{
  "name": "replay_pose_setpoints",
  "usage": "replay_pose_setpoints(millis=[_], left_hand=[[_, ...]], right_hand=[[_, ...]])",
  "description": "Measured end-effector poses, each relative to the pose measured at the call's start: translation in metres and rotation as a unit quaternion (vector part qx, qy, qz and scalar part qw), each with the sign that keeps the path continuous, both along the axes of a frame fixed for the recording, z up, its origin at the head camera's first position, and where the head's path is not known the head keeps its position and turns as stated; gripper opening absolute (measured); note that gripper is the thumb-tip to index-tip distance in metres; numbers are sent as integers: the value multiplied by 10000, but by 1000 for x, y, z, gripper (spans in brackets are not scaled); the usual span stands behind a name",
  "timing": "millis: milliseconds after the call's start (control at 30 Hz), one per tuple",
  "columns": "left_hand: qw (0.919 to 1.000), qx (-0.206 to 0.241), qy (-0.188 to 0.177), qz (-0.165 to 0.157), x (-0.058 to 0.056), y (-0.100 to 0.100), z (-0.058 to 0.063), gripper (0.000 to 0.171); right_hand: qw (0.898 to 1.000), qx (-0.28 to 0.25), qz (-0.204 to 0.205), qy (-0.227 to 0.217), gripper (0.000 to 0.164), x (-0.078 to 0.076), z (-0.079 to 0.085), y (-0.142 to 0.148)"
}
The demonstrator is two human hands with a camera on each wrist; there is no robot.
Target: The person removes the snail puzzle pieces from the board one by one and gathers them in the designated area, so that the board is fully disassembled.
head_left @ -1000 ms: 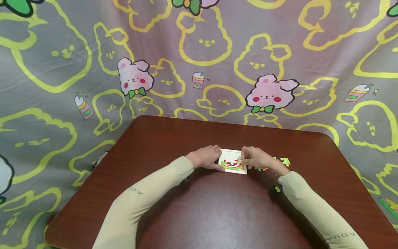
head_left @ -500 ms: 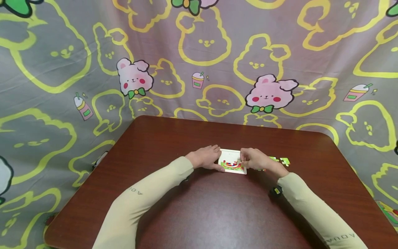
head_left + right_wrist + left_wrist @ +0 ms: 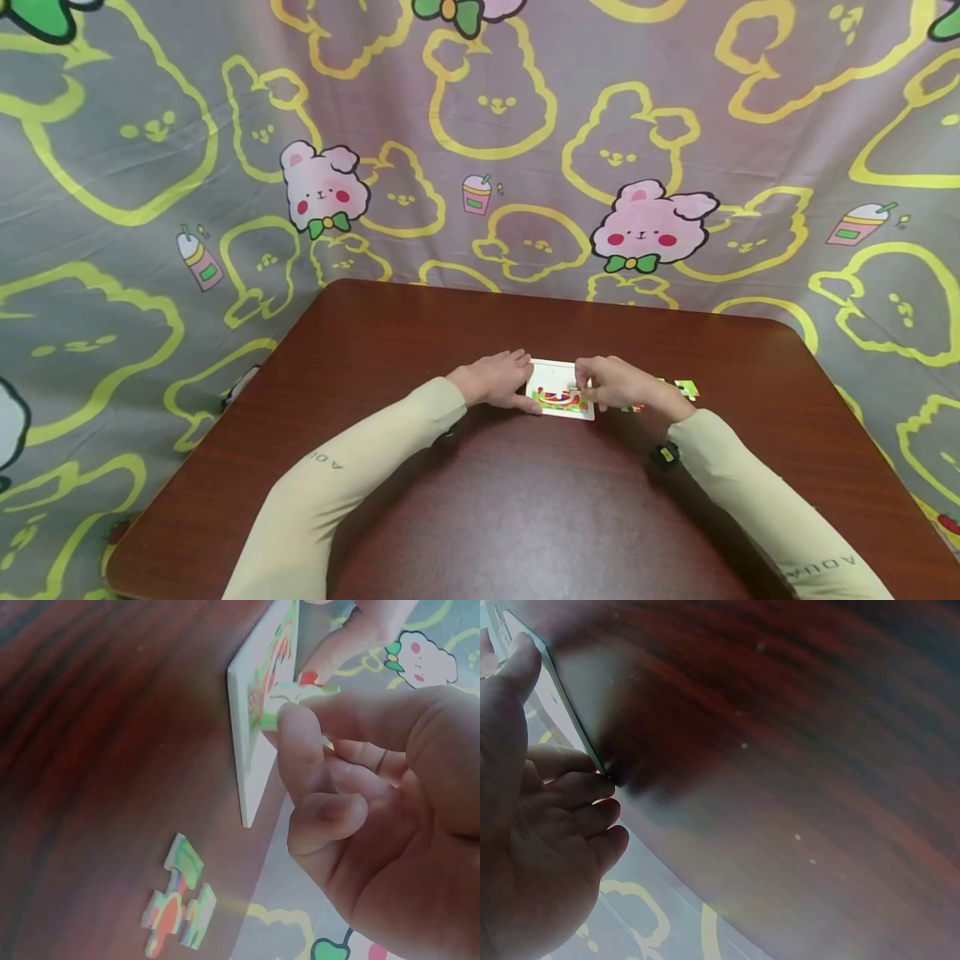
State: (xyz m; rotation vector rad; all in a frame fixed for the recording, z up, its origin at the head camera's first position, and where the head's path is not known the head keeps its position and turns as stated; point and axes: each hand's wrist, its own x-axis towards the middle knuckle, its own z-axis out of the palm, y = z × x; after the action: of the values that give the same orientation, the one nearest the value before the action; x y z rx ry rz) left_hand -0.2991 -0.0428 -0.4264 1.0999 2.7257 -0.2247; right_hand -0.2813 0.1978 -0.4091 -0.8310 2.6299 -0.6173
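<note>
Grey printed cloth (image 3: 405,100) behind the far edge of a reddish-brown table (image 3: 480,517). Rests the left hand (image 3: 501,379), relaxed, thumb spread, along the left edge of a white puzzle tray (image 3: 553,372), flat on the table, well in from its side edges. Beyond the tray's right edge, loose puzzle pieces (image 3: 169,915). Pinches in the right hand (image 3: 618,383), between thumb and forefinger, a green-and-white piece (image 3: 287,693) at the tray's right edge; contact with the tray unclear.

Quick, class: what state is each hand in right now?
Left hand: open, touching the left side of the puzzle board.
Right hand: closed, pinching a puzzle piece.
</note>
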Motion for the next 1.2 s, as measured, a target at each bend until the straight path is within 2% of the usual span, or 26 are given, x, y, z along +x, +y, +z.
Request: replay_pose_setpoints(millis=[167, 400, 667, 1000, 1200], left_hand=[[9999, -5, 94, -54, 1, 1, 0, 91], [9999, -22, 65, -108, 0, 1, -2, 91], [9998, -30, 136, -131, 1, 0, 0, 89], [9999, -33, 132, -87, 0, 0, -1, 89], [9999, -61, 129, -86, 0, -1, -3, 90]], right_hand=[[9994, -135, 24, -308, 10, 0, 3, 3], [9966, -464, -225, -650, 12, 0, 3, 13], [9957, -682, -334, -535, 13, 0, 12, 27], [9919, -825, -641, -719, 14, 6, 20, 44], [9882, -1055, -793, -781, 16, 9, 19, 60]])
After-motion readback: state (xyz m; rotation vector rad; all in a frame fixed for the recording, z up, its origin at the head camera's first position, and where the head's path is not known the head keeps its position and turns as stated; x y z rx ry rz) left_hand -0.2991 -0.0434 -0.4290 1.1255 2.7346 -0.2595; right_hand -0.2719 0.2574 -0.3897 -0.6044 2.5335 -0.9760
